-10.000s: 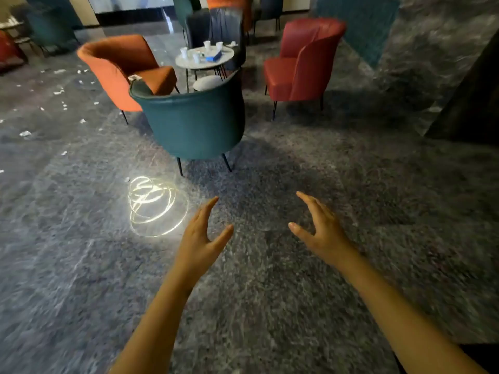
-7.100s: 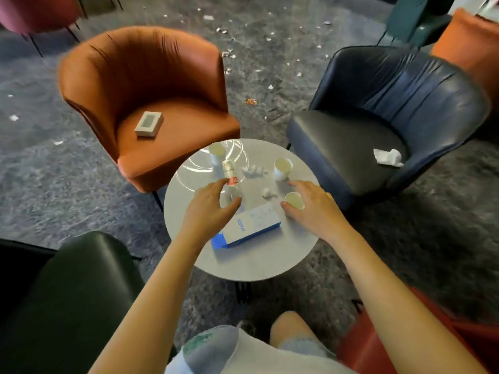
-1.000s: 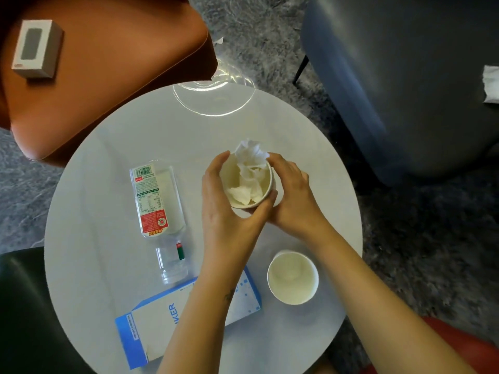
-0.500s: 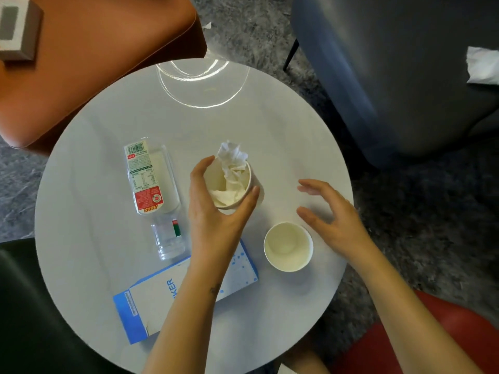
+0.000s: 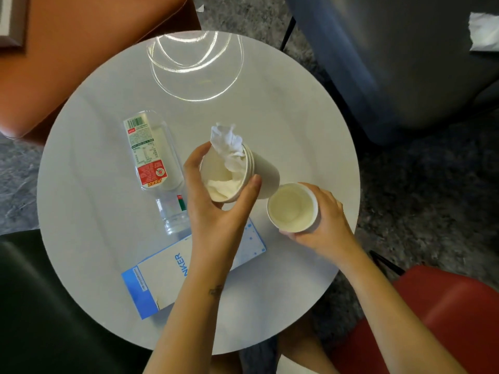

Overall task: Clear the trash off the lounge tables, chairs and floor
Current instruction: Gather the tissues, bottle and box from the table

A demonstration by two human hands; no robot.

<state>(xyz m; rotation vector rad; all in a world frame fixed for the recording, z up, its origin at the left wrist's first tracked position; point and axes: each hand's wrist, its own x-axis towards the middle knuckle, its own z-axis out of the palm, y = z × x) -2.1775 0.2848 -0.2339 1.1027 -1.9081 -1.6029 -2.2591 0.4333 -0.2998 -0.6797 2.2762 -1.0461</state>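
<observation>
1. Left hand [image 5: 216, 214] is gripping tissue-stuffed cup [image 5: 266, 172], tilted, over worktop [image 5: 297, 117] centre.
2. Right hand [image 5: 325, 220] is curling round empty cup [image 5: 293, 206], just right of it.
3. Bottle [image 5: 151, 157] and box [image 5: 162, 282] are lying on the left.

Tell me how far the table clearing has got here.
Done: tissues are stuffed into the stacked cups the left hand holds. In hand: the right hand grips an empty cup. Left: bottle and blue box on the table, crumpled tissue on the dark chair.
</observation>
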